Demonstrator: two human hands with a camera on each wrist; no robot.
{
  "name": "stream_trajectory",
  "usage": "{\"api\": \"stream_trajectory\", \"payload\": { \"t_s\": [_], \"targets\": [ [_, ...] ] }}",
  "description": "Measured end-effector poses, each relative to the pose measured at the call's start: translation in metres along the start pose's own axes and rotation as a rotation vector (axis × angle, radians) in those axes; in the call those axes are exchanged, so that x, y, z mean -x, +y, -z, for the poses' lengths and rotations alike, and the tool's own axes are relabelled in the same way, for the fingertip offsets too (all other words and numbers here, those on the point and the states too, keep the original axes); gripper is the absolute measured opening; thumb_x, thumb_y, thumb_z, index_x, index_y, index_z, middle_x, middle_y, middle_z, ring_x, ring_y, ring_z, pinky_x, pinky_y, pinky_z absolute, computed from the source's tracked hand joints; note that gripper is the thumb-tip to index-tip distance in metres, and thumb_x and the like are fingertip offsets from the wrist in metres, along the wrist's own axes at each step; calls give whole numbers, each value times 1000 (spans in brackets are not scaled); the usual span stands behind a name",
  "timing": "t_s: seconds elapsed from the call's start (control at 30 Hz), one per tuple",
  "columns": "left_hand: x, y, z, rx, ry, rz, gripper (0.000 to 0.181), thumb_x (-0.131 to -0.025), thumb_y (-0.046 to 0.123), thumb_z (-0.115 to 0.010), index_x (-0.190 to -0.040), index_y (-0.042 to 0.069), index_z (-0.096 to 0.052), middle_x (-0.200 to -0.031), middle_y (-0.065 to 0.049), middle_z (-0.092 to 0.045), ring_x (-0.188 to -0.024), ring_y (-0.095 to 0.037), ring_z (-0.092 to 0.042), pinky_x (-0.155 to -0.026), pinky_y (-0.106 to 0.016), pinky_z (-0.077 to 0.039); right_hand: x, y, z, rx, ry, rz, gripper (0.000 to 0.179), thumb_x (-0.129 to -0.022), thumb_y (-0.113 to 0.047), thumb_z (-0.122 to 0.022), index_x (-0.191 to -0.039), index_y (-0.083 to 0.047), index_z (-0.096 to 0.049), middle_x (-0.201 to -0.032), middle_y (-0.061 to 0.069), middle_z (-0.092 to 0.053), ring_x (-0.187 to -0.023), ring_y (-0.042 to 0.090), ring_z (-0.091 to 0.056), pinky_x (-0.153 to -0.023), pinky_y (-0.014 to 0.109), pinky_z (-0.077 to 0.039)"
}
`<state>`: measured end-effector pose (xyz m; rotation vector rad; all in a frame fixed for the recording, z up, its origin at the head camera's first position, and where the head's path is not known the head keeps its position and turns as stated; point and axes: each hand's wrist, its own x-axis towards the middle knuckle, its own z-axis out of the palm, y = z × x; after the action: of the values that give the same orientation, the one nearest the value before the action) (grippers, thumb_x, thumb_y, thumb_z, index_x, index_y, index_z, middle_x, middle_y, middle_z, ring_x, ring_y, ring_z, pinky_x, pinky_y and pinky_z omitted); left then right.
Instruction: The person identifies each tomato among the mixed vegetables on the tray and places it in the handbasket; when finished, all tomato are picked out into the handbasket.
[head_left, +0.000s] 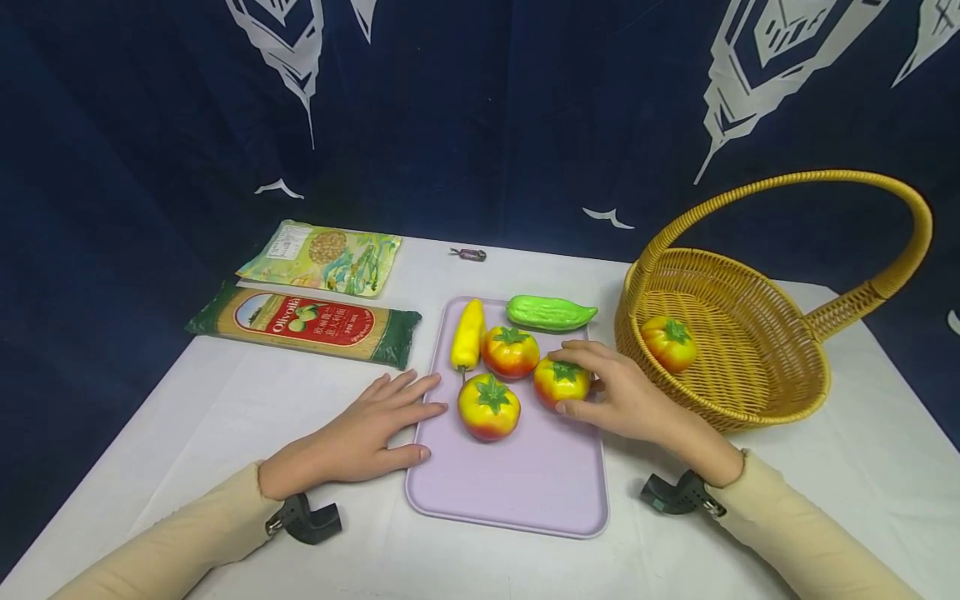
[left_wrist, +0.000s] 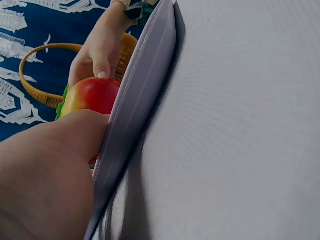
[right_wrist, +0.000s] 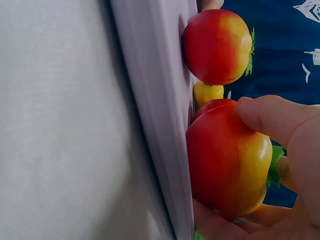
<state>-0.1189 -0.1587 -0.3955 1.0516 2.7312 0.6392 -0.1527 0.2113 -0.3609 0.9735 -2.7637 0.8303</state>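
A toy tomato (head_left: 553, 388) is gripped by the right hand (head_left: 626, 398) near the right edge of the lilac tray (head_left: 517, 490). The step in hand is judged to be the picking of this fruit: the grip seems to be made, but the lift is not yet done, because the fruit appears to be supported by the tray. For the next move, a firm hold and a straight lift are called for, so that the second toy tomato (head_left: 510, 352), which is placed nearby on the tray, is not pushed.

The right forearm is stretched from the near right side of the tray. The thumb is set against the near side of the fruit, and the fingers are bent around its far side. The left hand (head_left: 367, 429) is laid at the left rim of the tray with the fingers straight and spread; nothing is held by it. Perhaps the tray is steadied in this way, but whether any pressure is applied cannot be told.

On the tray's left half, a third toy tomato (head_left: 489, 407) and a yellow toy pepper (head_left: 468, 335) are seen. To the right of the tray, a wicker basket (head_left: 738, 333) is placed, in which one more toy tomato (head_left: 668, 345) is contained.
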Motion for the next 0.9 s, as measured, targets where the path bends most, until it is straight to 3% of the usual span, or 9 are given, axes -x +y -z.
{"api": "stream_trajectory", "payload": {
  "t_s": [0.23, 0.67, 0.9],
  "targets": [
    [0, 1, 1, -1, 8, -8, 57, -96, 45, -64, -147, 23, -56, -168, -6, -32, -156, -42, -25, -125, -67, -14, 0, 1, 1, -4, 1, 3, 58, -81, -20, -85, -134, -9, -65, -139, 22, -61, -126, 38, -61, -97, 53, -56],
    [1, 3, 2, 3, -2, -3, 57, -96, 45, -64, -147, 22, -56, -168, -7, -32, -156, -42, -24, -125, -68, -14, 2, 1, 0, -23, 13, 14, 57, -82, -19, -85, -134, -9, -65, -137, 21, -62, -123, 37, -63, -81, 33, -60],
    [0, 4, 2, 4, -1, -4, 57, -96, 44, -64, -147, 22, -56, -168, -7, -32, -156, -42, -24, -125, -68, -13, 2, 3, 0, -39, 21, 16, 57, -81, -18, -85, -133, -9, -65, -136, 20, -63, -119, 35, -64, -76, 28, -60]
  ]
}}
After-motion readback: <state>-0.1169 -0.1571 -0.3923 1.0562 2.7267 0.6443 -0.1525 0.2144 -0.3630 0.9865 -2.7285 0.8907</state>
